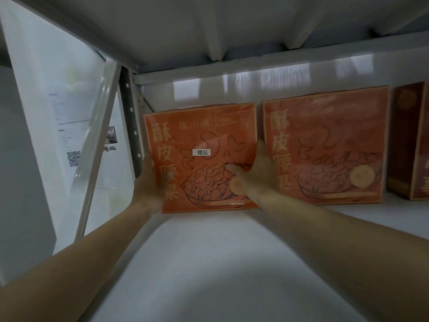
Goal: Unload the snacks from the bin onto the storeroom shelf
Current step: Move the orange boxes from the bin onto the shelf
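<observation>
An orange cashew snack box (202, 145) with a small white sticker stands upright at the back left of the white shelf (209, 263). My left hand (151, 180) grips its left edge, thumb on the front. My right hand (255, 173) grips its right edge, thumb across the printed bowl. A second, identical orange box (325, 145) stands just to the right, close beside my right hand. The bin is out of view.
A dark brown box (408, 145) stands at the far right of the shelf. The shelf's perforated upright post (132, 126) is just left of the held box. The shelf board above (232, 26) hangs low overhead. Papers are stuck to the white wall (69, 126) at left.
</observation>
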Available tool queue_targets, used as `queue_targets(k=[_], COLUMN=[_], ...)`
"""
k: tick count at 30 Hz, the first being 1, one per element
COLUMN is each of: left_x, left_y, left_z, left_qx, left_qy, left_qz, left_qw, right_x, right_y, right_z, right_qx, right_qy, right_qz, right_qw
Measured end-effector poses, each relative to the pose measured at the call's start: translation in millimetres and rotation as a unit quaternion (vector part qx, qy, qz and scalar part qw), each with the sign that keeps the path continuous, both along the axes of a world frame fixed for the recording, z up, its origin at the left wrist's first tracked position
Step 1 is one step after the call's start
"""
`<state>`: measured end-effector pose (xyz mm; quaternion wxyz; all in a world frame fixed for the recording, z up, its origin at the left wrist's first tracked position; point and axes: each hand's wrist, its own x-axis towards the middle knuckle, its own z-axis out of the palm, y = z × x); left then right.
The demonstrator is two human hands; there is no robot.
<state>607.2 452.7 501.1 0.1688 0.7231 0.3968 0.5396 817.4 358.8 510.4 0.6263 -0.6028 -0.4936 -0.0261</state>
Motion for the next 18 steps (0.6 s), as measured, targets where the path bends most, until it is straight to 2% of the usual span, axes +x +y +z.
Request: queue_targets(k=[13,18], left_x=[4,1], left_y=[-11,-7], left_z=[-21,-25], left_qx=[-0.002,-0.011], left_qy=[0.015,0.0], left_qz=[-0.042,-0.029], left_qw=[0.999,1.0], right_x=[18,20], right_y=[2,-12], right_z=[-18,-27], right_qx=[0.008,-0.062], right_qy=[-0.032,-0.093], right_qz=[0.019,0.026], right_qw=[0.999,0.993])
